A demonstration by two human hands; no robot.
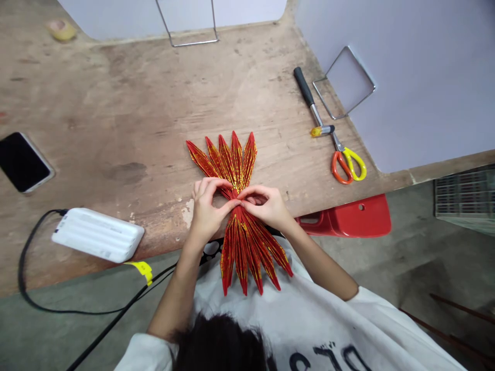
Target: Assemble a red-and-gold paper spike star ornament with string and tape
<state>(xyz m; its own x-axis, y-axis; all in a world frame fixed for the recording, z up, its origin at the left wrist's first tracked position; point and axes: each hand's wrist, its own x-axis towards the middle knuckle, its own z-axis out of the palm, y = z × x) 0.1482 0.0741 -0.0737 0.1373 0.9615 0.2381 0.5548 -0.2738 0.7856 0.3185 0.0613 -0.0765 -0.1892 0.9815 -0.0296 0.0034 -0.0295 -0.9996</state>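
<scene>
A red and gold pleated paper fan (242,242) is gathered tight at its middle, with pointed tips spreading out at both ends. Its upper half lies over the table edge, while the lower half hangs over my lap. My left hand (211,203) pinches the gathered middle from the left, thumb and index finger pressed on it. From the other side my right hand (263,203) grips the same spot between thumb and fingertips. Both thumbs nearly meet there. Whatever might bind the waist is too small to make out.
On the wooden table (127,103) lie a hammer (315,105), scissors (348,162), a phone (25,162), a tape roll (62,30) and a white power bank (98,234) with a black cable. White panels with wire stands (344,85) border the table. A red stool (359,216) stands below right.
</scene>
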